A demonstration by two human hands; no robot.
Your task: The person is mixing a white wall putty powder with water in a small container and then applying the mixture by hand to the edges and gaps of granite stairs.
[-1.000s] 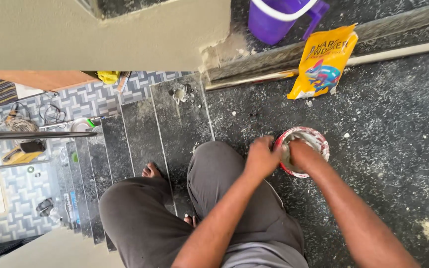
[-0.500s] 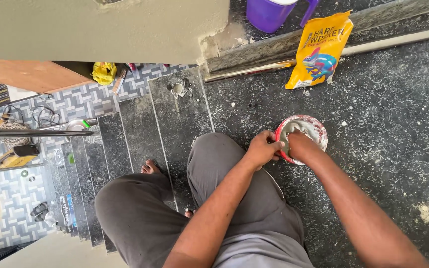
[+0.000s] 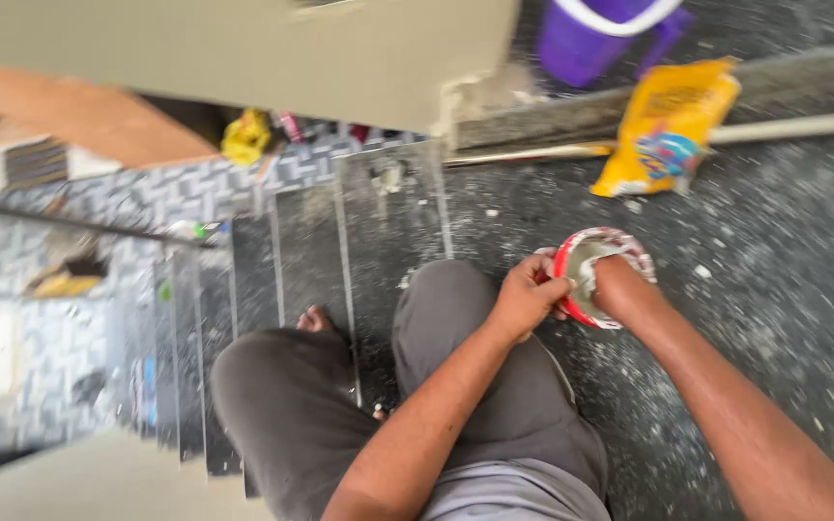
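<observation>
I sit at the top edge of a dark speckled floor [image 3: 774, 289], where black steps [image 3: 378, 222] drop toward a patterned tiled floor [image 3: 41, 280] below. My left hand [image 3: 525, 297] is clenched on the near rim of a small red-and-white bowl [image 3: 596, 275]. The bowl rests on the dark floor beside my knee. My right hand [image 3: 618, 282] reaches down into the bowl; I cannot tell how its fingers are set. The floor is dusted with pale specks and chips. A yellow bag [image 3: 666, 125] lies near the far edge against a grey strip [image 3: 803, 87]. A purple bucket [image 3: 596, 34] stands beyond it. A plain beige wall [image 3: 243, 48] overhangs the steps.
</observation>
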